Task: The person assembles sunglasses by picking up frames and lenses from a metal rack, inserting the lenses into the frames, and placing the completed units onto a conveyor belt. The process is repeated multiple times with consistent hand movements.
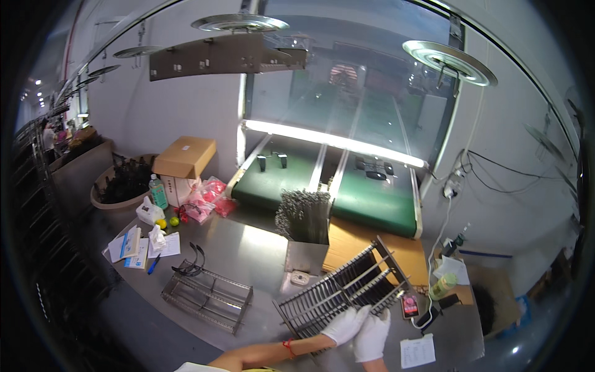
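A slotted metal rack (328,297) lies tilted on the table in front of me, with dark pieces (365,278) lined up in part of it. My left hand (346,325), in a white glove, is at the rack's near side, its fingers drawn together. Beside it my right hand (373,335), also gloved in white, almost touches it, fingers closed and pointing toward the rack. Whatever either hand may hold is too small or hidden to name. A second metal rack (211,299) stands to the left, with dark curved eyewear (191,263) at its far corner.
Behind the rack stands a metal bin (307,255) of thin wire-like rods (302,214). Cardboard (347,245) lies by the green conveyors (378,201). A phone (409,305), a cable and a paper sheet (418,351) are at right. Notebooks (127,243) and a pen (154,265) lie left.
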